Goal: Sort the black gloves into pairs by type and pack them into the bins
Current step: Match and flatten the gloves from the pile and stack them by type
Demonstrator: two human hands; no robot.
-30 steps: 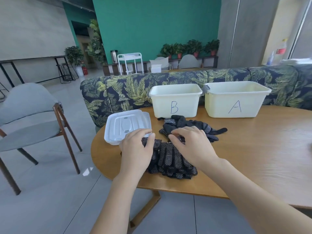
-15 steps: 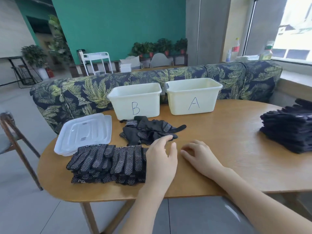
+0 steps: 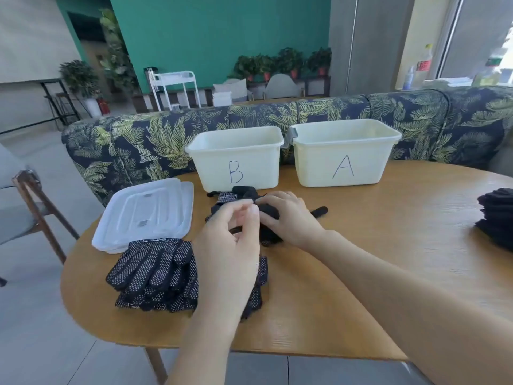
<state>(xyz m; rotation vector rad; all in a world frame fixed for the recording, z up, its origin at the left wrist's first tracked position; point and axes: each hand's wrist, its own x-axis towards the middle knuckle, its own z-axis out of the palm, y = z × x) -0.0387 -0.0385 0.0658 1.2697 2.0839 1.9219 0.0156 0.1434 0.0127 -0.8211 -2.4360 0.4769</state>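
on the left of the wooden table [image 3: 374, 245] lie clear lids [image 3: 144, 212], and just in front of them a stack of dotted gloves [image 3: 155, 273]. the left hand [image 3: 230, 245] is above this stack, fingers curled, pinching a black glove from the loose pile [image 3: 244, 198]. the right hand [image 3: 288, 215] grips the same pile. behind stand bin b [image 3: 236, 159] and bin a [image 3: 344, 154]. at the far right is a stack of plain gloves [image 3: 497, 218].
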